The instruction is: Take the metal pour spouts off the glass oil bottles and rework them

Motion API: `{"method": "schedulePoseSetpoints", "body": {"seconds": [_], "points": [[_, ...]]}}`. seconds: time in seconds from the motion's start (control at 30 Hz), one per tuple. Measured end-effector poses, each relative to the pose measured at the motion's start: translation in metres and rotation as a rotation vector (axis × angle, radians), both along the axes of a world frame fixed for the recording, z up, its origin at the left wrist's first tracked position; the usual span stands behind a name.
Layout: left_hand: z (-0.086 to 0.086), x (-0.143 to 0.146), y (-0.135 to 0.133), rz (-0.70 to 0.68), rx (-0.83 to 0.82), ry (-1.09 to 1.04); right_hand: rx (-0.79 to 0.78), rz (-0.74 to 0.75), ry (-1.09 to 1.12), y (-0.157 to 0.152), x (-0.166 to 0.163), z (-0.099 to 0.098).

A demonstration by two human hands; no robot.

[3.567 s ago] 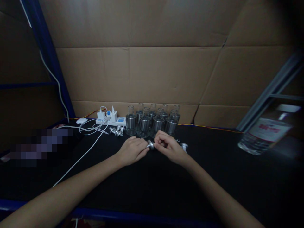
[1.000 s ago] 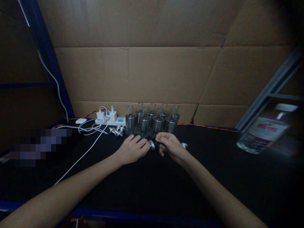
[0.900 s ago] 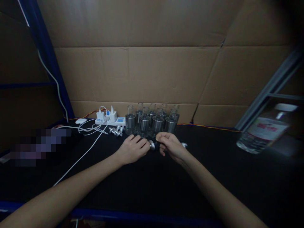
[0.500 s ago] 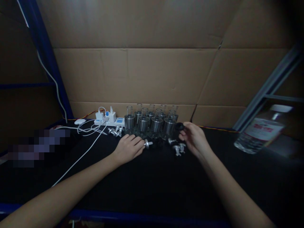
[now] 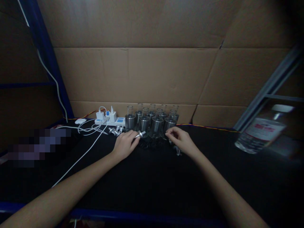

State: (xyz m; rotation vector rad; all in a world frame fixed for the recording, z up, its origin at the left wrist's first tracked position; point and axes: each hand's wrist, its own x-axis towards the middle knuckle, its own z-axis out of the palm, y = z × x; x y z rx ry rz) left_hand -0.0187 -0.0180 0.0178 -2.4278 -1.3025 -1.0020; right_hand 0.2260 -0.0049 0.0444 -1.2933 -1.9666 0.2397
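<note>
My left hand (image 5: pixel 124 144) rests on the black table, its fingers pinched round a small silver metal fitting (image 5: pixel 142 134) held just in front of a cluster of several metal cylinders with glass necks (image 5: pixel 152 122). My right hand (image 5: pixel 180 141) lies to the right of it, fingers curled over small silver fittings (image 5: pixel 177 151) on the table; what it grips is hidden. A pile of small dark parts (image 5: pixel 152 144) lies between the two hands.
A white power strip (image 5: pixel 110 120) with white cables (image 5: pixel 80 152) sits at the back left, with more silver fittings (image 5: pixel 116 130) beside it. A plastic water bottle (image 5: pixel 262 129) stands at the right. Cardboard walls (image 5: pixel 152 76) close the back; a blue rail (image 5: pixel 118 215) edges the table front.
The hands were together on one fitting, then parted. My right hand swung out right with a dark part and has come back left; my left hand carried the silver fitting toward the cylinders.
</note>
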Motion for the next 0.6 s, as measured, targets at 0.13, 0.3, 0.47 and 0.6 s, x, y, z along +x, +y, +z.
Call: {"method": "schedulePoseSetpoints", "body": {"seconds": [0.13, 0.3, 0.47, 0.6], "points": [[-0.0001, 0.0004, 0.0001, 0.002, -0.012, 0.003, -0.081, 0.115, -0.288, -0.0019, 0.0006, 0.0029], [0.0007, -0.0001, -0.0002, 0.008, -0.006, 0.01, -0.112, 0.096, -0.438, -0.0017, 0.0027, 0.0025], [0.0002, -0.0008, -0.0002, 0.011, -0.003, -0.002, -0.145, 0.08, -0.522, 0.0003, 0.0038, -0.0012], [-0.0016, -0.0014, 0.0011, 0.001, 0.0, -0.008, -0.078, 0.046, -0.57, 0.0027, 0.0052, -0.0054]]}}
